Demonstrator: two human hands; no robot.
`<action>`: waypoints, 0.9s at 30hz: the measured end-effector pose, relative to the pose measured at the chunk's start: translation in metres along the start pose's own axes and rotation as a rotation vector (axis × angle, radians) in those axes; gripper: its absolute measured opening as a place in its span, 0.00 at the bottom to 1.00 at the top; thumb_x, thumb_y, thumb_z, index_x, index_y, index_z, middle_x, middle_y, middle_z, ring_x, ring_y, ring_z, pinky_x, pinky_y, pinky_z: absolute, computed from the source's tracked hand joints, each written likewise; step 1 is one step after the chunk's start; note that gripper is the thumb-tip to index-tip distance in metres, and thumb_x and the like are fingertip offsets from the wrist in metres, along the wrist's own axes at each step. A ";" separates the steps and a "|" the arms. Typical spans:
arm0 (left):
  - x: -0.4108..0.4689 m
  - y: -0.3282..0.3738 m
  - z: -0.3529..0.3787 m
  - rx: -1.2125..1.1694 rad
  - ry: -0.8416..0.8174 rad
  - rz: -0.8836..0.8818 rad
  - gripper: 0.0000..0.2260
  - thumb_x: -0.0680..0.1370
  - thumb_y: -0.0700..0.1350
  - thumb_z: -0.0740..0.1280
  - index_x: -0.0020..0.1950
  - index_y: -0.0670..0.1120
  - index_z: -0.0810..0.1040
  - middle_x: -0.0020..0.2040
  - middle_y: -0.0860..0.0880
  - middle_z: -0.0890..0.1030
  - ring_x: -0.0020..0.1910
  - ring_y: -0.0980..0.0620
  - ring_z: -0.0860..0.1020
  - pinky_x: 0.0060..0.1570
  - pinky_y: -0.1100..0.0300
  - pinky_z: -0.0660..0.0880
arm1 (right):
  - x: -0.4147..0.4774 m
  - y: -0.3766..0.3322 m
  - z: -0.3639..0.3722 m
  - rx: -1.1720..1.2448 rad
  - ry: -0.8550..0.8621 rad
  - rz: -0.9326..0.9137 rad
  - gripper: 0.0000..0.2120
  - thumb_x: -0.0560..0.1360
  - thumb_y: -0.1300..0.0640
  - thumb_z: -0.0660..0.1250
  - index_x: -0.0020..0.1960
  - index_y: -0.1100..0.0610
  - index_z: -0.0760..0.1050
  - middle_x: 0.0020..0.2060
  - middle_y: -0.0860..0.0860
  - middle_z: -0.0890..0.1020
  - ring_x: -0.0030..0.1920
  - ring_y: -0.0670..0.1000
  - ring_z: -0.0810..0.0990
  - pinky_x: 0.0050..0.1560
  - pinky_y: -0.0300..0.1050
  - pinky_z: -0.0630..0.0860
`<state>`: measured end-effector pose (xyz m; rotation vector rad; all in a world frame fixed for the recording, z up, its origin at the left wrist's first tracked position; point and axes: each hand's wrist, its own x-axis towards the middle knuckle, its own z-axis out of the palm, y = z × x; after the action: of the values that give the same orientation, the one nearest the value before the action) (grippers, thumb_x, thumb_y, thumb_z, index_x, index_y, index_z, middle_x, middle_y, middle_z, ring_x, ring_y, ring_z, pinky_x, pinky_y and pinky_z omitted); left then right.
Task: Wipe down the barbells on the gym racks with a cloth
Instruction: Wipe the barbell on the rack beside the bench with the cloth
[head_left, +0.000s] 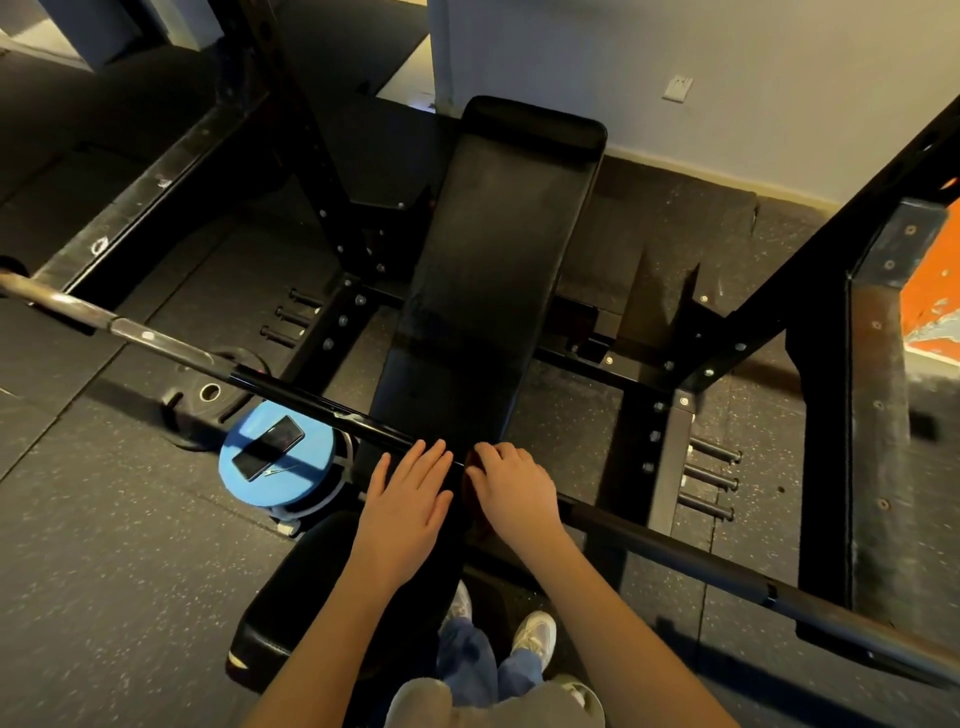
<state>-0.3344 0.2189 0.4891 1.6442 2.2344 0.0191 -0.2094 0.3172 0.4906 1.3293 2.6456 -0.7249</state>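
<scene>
**BARBELL WIPE: HANDS AT MID-SHAFT**

Found the barbell (322, 402) lying across the rack, running from upper left to lower right, directly above the near end of the black incline bench (498, 249). Noted worn, lighter metal on the far left stretch and a dark finish from there on.

Located both hands at mid-shaft, close together. Recorded the right hand (511, 491) curled over the bar and gripping a dark wad beneath the palm. Took this for the cloth (471, 470), though too dark against the bench to confirm. Recorded the left hand (410, 501) flat, fingers straight and slightly spread, fingertips reaching the bar just beside the right hand, holding nothing. Judged it placed to steady the shaft against rolling under the rubbing. Judged the wipe to be at the centre, with both outer stretches yet to cover.

Beyond the bar, logged a smartphone (267, 448) parked on a blue stool (304, 486) left of the bench, presumably to free both hands. Logged a weight plate (182, 413) flat on the rubber floor just past the stool. Logged storage pegs (711, 478) low on the right rack upright (826, 467), apart from the work.
</scene>
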 end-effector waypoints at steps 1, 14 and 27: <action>0.000 -0.003 0.000 0.001 0.005 0.004 0.34 0.75 0.59 0.33 0.78 0.53 0.55 0.79 0.56 0.52 0.77 0.57 0.45 0.72 0.53 0.36 | -0.007 0.004 -0.001 0.021 -0.009 -0.002 0.21 0.82 0.48 0.56 0.74 0.51 0.63 0.68 0.50 0.71 0.66 0.51 0.71 0.64 0.46 0.70; 0.008 -0.049 -0.024 -0.214 0.185 -0.122 0.21 0.83 0.49 0.55 0.76 0.46 0.63 0.77 0.49 0.62 0.76 0.51 0.58 0.74 0.53 0.49 | 0.014 -0.034 0.000 0.009 -0.084 -0.037 0.25 0.82 0.51 0.59 0.76 0.54 0.58 0.73 0.53 0.65 0.71 0.54 0.65 0.69 0.49 0.66; 0.043 -0.139 -0.037 -0.143 0.090 -0.279 0.25 0.84 0.51 0.51 0.79 0.45 0.53 0.80 0.48 0.50 0.78 0.49 0.45 0.75 0.48 0.47 | 0.042 -0.057 0.004 0.041 -0.145 -0.108 0.26 0.82 0.50 0.59 0.77 0.55 0.56 0.72 0.53 0.65 0.70 0.54 0.66 0.68 0.49 0.66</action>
<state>-0.4846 0.2211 0.4807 1.2718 2.4488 0.1790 -0.2799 0.3169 0.4960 1.1036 2.6161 -0.8584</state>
